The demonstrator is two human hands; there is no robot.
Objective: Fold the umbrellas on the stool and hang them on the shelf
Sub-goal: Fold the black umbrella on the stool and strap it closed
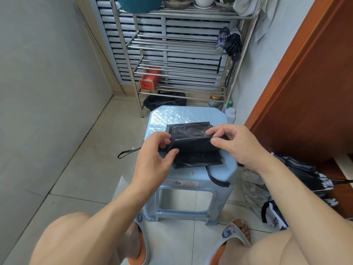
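Two bare hands meet over a black umbrella [193, 148] lying flat on the pale blue plastic stool [183, 115], its canopy gathered into long pleats that run left to right. The left hand [152, 155] comes in from the near left with the forearm angled up across the knee; its thumb and curled fingers pinch the left end of the folded cloth, the fingertips bent over the top edge. The right hand [236, 144] reaches in from the near right, wrist slightly raised, thumb and forefinger nipping the upper fold at the right end while the other fingers arch loosely above it. A wrist strap [127, 153] trails off the stool's left side, and a closing band [217, 178] droops over its near right corner. Farther back stands a metal rack shelf [179, 46], and on its right side two folded umbrellas [229, 43] hang side by side with their loops dangling. On the rack's lower rails lies a red box [150, 79]. More umbrellas [298, 180], unfolded and crumpled, sit on the tiled floor to the right of the stool, beside the wooden door [305, 77].
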